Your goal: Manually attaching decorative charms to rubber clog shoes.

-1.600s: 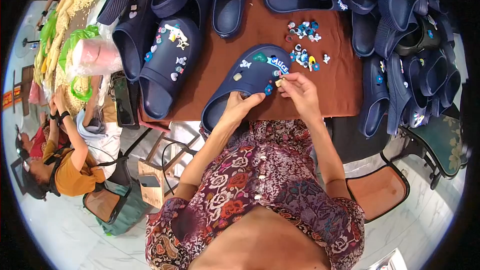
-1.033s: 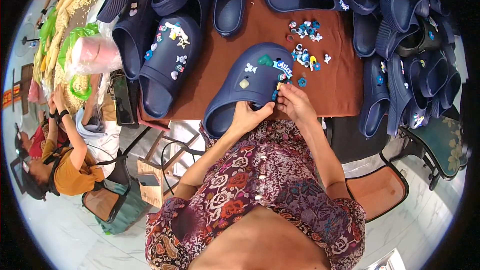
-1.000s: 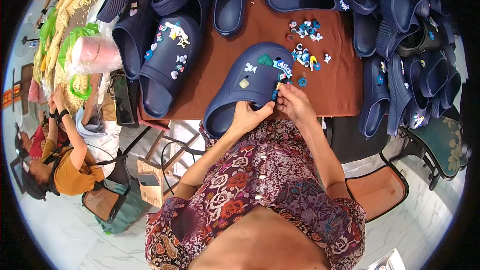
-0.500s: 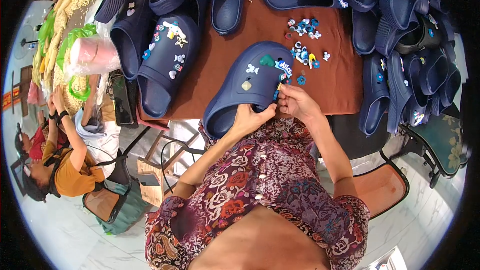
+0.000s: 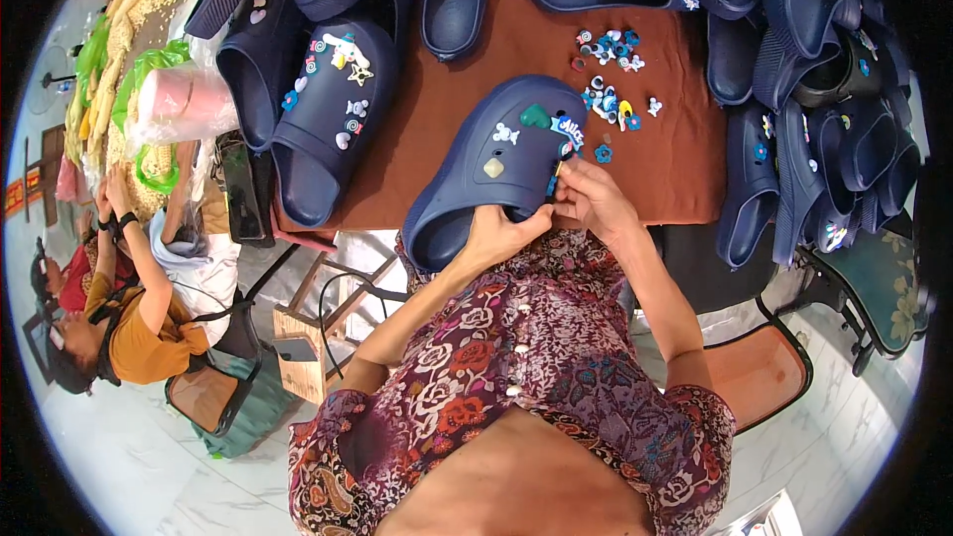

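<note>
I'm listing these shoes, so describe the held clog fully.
The clog looks like dark blue moulded foam, held partly over the brown cloth. Its toe points forward, its opening backward. A green heart, a pale diamond and other charms sit on top. The left hand reaches inside; the right hand pinches a small piece at its side.

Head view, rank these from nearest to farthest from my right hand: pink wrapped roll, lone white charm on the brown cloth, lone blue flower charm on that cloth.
From your right hand:
1. Blue flower charm, just beyond the hand.
2. White charm, beyond and rightward.
3. Pink wrapped roll, far to the left.
</note>
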Tool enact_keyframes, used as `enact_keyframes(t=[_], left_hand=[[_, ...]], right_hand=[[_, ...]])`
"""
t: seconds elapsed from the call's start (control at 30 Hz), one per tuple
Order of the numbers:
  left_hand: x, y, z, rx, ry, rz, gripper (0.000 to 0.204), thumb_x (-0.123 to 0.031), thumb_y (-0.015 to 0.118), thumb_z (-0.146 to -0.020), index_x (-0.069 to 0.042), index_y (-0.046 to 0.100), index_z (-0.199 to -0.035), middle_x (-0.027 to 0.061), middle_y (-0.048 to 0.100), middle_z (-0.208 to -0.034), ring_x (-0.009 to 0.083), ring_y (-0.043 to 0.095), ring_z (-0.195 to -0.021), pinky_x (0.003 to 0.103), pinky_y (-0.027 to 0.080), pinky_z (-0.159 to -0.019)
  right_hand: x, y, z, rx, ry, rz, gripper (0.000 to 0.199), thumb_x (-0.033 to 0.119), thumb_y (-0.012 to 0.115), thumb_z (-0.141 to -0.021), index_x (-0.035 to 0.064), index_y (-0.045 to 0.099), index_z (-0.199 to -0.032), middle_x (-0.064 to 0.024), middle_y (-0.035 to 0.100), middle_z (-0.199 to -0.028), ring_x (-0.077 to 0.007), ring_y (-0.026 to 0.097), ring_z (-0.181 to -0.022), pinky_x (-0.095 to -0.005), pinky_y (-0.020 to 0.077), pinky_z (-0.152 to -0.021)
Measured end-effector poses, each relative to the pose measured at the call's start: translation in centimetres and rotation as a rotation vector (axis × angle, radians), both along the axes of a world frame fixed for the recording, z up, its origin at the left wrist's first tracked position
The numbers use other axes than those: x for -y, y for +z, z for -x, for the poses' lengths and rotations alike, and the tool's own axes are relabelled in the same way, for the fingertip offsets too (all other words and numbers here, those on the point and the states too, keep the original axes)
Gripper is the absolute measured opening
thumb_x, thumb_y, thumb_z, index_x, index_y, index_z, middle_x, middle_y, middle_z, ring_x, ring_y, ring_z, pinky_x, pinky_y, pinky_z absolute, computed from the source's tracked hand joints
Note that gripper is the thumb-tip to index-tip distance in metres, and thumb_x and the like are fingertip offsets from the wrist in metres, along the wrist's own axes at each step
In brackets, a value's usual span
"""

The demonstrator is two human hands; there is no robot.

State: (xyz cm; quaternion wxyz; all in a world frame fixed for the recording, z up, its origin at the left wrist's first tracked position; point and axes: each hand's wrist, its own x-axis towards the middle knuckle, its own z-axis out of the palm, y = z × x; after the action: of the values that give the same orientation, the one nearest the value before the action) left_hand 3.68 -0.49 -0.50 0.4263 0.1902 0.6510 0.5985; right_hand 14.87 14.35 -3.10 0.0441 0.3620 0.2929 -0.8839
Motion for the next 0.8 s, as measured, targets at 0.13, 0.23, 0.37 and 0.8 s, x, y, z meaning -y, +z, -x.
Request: enact_keyframes(t=[0.13, 0.23, 0.37, 0.8], left_hand=[[-0.2, -0.3, -0.1, -0.022, 0.02, -0.006, 0.035, -0.008, 0.073, -0.075, 0.002, 0.061, -0.106, 0.0067, 0.064, -0.098, 0.0137, 0.061, -0.09, 0.031, 0.05, -0.08], [-0.2, -0.4, 0.0, -0.015, 0.04, -0.017, 0.036, -0.009, 0.073, -0.075, 0.003, 0.061, -0.106, 0.0073, 0.064, -0.099, 0.0141, 0.06, -0.09, 0.03, 0.05, -0.081], [0.0, -0.5, 0.2, 0.025, 0.006, 0.034, 0.038, -0.011, 0.074, -0.074, 0.003, 0.06, -0.107, 0.0078, 0.063, -0.099, 0.015, 0.06, -0.092, 0.031, 0.049, -0.082], [-0.2, -0.2, 0.1, -0.042, -0.022, 0.024, 0.037, -0.011, 0.075, -0.075, 0.002, 0.06, -0.106, 0.0073, 0.063, -0.099, 0.0147, 0.059, -0.092, 0.032, 0.049, -0.081]], right_hand=[[1.0, 1.5, 0.8, 0.006, -0.182, -0.246, 0.014, 0.02, 0.065, -0.093, 0.008, 0.059, -0.097, 0.0005, 0.06, -0.09, -0.0091, 0.059, -0.082, -0.0263, 0.0535, -0.076], [1.8, 1.5, 1.0, -0.002, -0.239, -0.44, 0.015, 0.017, 0.065, -0.092, 0.0051, 0.058, -0.1, -0.0021, 0.063, -0.096, -0.0097, 0.061, -0.087, -0.0268, 0.0545, -0.078], [1.7, 0.4, 0.6, -0.043, -0.215, -0.624, 0.018, 0.017, 0.067, -0.091, 0.0041, 0.06, -0.101, -0.0038, 0.064, -0.098, -0.0105, 0.062, -0.089, -0.0275, 0.0549, -0.077], [0.0, 0.2, 0.5, 0.032, -0.083, -0.298, 0.012, 0.016, 0.068, -0.089, 0.0074, 0.061, -0.093, -0.003, 0.065, -0.096, -0.0126, 0.063, -0.086, -0.0309, 0.0566, -0.078]])
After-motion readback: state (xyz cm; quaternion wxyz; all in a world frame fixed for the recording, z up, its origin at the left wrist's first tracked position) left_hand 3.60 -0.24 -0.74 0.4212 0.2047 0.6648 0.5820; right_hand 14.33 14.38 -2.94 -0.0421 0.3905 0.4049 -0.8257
